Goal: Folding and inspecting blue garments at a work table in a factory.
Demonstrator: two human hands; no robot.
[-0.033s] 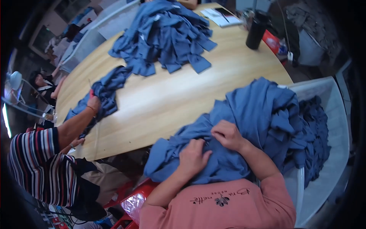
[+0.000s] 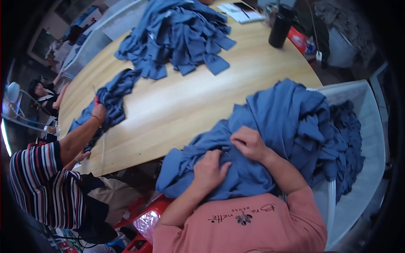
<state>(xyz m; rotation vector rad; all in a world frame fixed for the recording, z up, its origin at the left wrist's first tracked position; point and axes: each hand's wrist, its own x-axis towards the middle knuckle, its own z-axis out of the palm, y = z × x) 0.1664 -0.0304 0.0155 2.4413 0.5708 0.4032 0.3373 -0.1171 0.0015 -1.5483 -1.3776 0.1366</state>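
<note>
Blue garments (image 2: 253,139) at lower centre are being gripped by both hands, left hand (image 2: 209,168) and right hand (image 2: 249,143), while most of the heap is lying unsorted.

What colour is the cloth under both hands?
Blue cloth, plain, seen in the head view.

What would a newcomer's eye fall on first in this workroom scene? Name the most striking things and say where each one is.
First comes the heap of blue cloth at the near edge of the wooden table, with the left hand and right hand pressed into it. A second blue pile lies at the far side. At the left, a co-worker in a striped shirt reaches to a smaller blue bundle.
</note>
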